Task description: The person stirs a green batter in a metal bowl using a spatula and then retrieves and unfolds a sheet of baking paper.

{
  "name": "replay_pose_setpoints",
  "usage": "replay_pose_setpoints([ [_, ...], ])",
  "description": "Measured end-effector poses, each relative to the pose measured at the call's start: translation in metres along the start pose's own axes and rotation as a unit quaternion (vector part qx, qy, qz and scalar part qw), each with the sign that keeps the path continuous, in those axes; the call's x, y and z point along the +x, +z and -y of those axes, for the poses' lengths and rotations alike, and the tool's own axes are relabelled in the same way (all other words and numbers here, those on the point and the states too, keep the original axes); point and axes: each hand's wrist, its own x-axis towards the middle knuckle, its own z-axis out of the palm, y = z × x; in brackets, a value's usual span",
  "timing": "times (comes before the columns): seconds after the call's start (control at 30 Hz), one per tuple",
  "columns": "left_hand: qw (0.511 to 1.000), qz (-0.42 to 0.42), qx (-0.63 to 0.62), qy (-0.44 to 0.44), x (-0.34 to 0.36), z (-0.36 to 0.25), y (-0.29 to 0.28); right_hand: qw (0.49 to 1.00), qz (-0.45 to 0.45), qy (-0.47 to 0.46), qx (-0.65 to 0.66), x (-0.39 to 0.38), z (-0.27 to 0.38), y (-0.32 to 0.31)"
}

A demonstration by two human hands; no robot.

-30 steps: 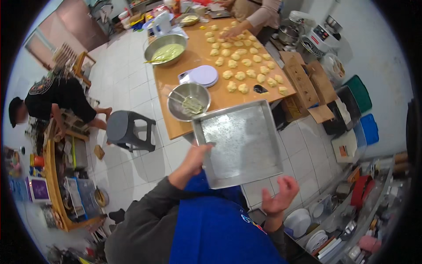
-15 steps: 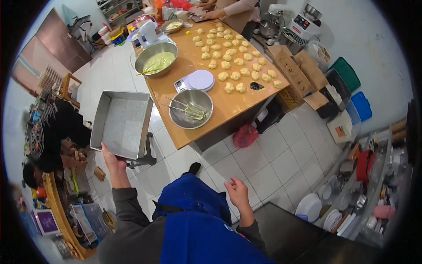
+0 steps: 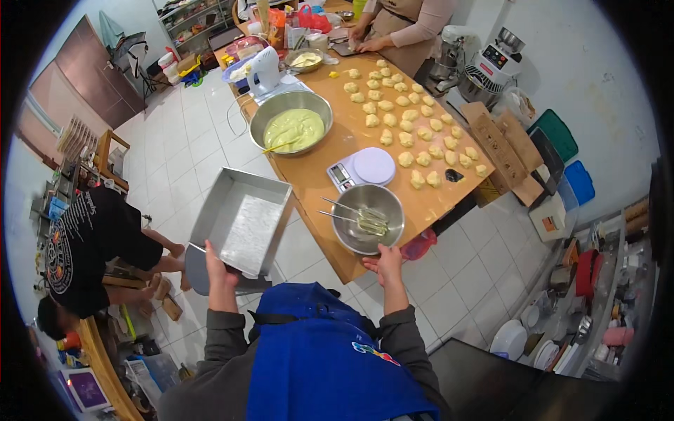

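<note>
My left hand (image 3: pixel 222 272) grips a rectangular metal baking pan (image 3: pixel 246 224) by its near side, left of the table. The pan is tilted and its inside is bare. My right hand (image 3: pixel 386 268) is at the near rim of a steel mixing bowl (image 3: pixel 349 238), thumb raised and fingers apart; whether it touches the rim I cannot tell. Inside that bowl lie two mixer beaters (image 3: pixel 372 223) coated in pale green batter. Beyond stands a larger steel bowl (image 3: pixel 324 105) of green batter (image 3: pixel 295 130) with a yellow-handled utensil (image 3: pixel 279 146).
A kitchen scale (image 3: pixel 372 167), a hand mixer (image 3: pixel 265 70) and several dough pieces (image 3: pixel 406 139) occupy the wooden table (image 3: pixel 316 210). A grey stool (image 3: pixel 199 272) is beneath the pan. One person (image 3: pixel 404 28) works at the far end; another (image 3: pixel 98 242) bends down at left.
My view has shifted toward the table. The pan has come along in my left hand, and my right hand has moved forward to the steel bowl's near rim.
</note>
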Motion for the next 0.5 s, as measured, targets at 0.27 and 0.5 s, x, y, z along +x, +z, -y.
replay_pose_setpoints([
  [0.27, 0.993, 0.032, 0.100, -0.057, 0.028, 0.016, 0.009, 0.992, -0.081, -0.057, 0.081, -0.004, -0.018, 0.003],
  [0.5, 0.962, 0.159, 0.166, -0.145, 0.047, 0.060, 0.030, 0.960, -0.203, -0.129, 0.146, -0.097, -0.010, -0.065],
])
